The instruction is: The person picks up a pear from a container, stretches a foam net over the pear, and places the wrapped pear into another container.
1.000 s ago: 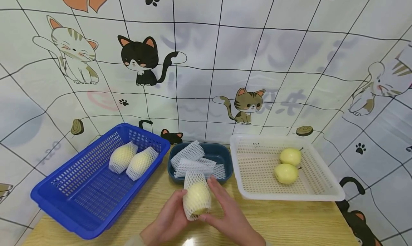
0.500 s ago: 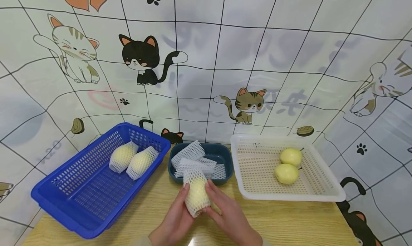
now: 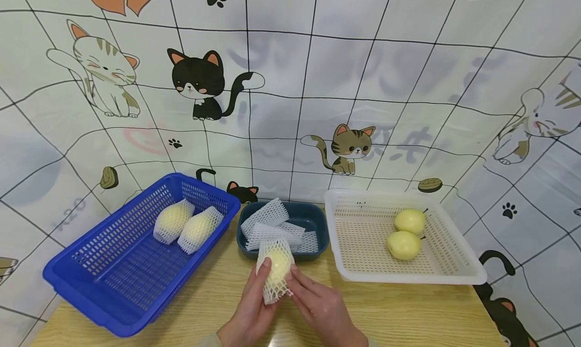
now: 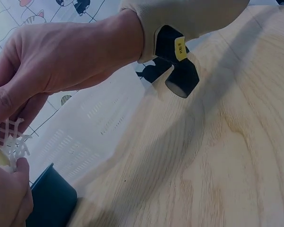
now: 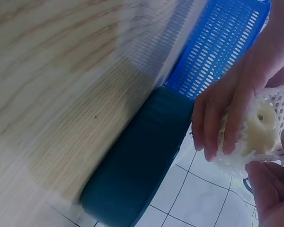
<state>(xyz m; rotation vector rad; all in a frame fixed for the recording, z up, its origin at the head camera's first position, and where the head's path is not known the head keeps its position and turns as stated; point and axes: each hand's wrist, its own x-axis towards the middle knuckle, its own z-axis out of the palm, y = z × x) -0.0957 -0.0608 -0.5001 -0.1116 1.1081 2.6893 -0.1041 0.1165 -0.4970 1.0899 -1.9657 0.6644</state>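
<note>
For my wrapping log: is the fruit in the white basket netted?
No, both yellow fruits in the white basket show bare skin.

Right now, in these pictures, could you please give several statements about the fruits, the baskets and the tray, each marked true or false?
1. The left grip holds a netted fruit. True.
2. Two bare fruits lie in the white basket. True.
3. The blue basket holds three wrapped fruits. False: the blue basket holds two wrapped fruits.
4. The teal tray stands between the baskets. True.
5. The tray holds bare fruits. False: white foam nets lie in it.
</note>
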